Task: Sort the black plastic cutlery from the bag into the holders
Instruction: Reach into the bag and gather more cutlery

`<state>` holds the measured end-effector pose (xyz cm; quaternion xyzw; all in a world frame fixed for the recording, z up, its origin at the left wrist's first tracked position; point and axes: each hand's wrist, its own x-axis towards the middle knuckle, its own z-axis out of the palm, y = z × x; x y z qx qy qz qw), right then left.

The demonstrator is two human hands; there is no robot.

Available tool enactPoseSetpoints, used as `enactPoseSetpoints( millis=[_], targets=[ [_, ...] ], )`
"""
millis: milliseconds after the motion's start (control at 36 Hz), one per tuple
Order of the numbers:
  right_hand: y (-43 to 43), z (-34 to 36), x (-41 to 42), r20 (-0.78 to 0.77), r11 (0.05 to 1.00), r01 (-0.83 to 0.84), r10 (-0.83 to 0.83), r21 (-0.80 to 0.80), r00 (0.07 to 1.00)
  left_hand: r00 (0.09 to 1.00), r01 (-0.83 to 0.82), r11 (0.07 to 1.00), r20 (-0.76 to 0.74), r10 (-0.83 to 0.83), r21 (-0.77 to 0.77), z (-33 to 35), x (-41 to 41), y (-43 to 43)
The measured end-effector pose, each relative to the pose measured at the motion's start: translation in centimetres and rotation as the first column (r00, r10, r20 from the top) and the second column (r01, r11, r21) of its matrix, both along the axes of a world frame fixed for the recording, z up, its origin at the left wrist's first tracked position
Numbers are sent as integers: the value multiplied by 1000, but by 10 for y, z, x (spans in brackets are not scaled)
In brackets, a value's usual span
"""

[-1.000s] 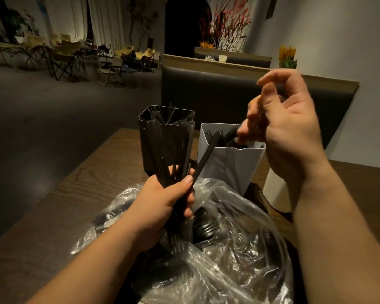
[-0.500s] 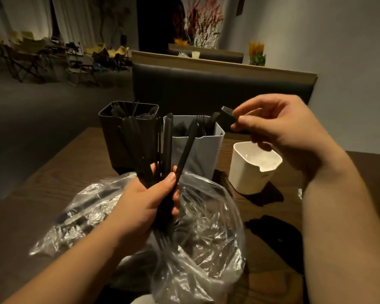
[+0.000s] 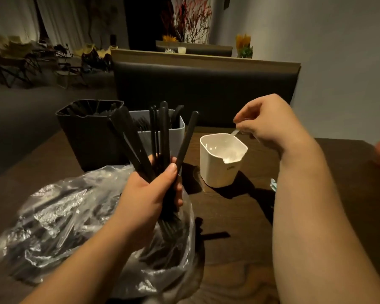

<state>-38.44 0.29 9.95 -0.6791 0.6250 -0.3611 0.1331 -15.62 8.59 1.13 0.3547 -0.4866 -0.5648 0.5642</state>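
A crumpled clear plastic bag [image 3: 64, 216] is seen at the near left of the dark wooden table [image 3: 239, 216], with loose black plastic cutlery visible through its film. Just above the bag's open mouth, a bundle of black plastic cutlery pieces [image 3: 162, 137] is gripped by the left hand [image 3: 145, 194]. The fingers and thumb are curled round the lower part of the bundle, so that the handles fan upward and the fork heads point down into the bag.

To the right, a small white plastic holder with rounded corners [image 3: 217, 172] is set upright on the table, apart from the bag. Over its far rim the right hand [image 3: 270, 126] is held, and a thin piece with a shiny tip [image 3: 235, 132] is pinched between thumb and fingertips. What kind of piece it is cannot be told.

Behind the bundle, a grey rectangular holder [image 3: 176, 132] is placed, with black cutlery standing in it. A taller black holder [image 3: 86, 139], also filled with black cutlery, is set just beside it on the left. Beyond the table, a black padded bench back with a wooden top rail [image 3: 202, 84] is seen.
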Motion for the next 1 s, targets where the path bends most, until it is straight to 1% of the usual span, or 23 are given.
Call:
enactPoseSetpoints(
  millis=[83,167,222,333,528,611,667,722,778,861,917,1000],
  targets=[
    [-4,-8,9,-17,996,-27,29,83,999,1000,-10,1000,19,10,-17,-4,2,3],
    [-10,-14,15,-67,998,-2,6,57,998,998,19,999,59,-16,-41,-8,3,5],
    [-14,-18,16,-133,999,13,-9,31,991,997,42,998,66,-40,-35,-9,3,7],
    [-19,-27,18,-264,997,70,-63,14,962,998,47,999,48,-46,-19,-11,2,9],
    [-24,-40,17,-329,982,188,-180,-10,927,1000,10,1000,-10,-10,29,-11,4,6],
    [-24,-42,19,-364,966,256,-228,29,903,999,8,999,-40,-7,41,-11,4,5],
    [-24,-43,20,-402,963,263,-218,59,889,998,14,999,-64,-11,52,-10,4,4],
    [-24,-42,19,-453,966,247,-187,78,872,997,15,998,-76,-11,54,-11,4,3],
    [-25,-42,16,-473,969,240,-181,66,862,997,14,999,-72,-11,49,-11,5,2],
    [-28,-41,14,-392,977,211,-183,30,902,996,27,999,-82,-23,44,-10,9,0],
    [-26,-35,18,-344,992,128,-121,-3,931,994,37,998,-105,-32,46,-8,11,0],
    [-12,-17,37,-258,996,-76,60,-54,964,989,45,998,-142,-40,33,-4,14,0]
  ],
)
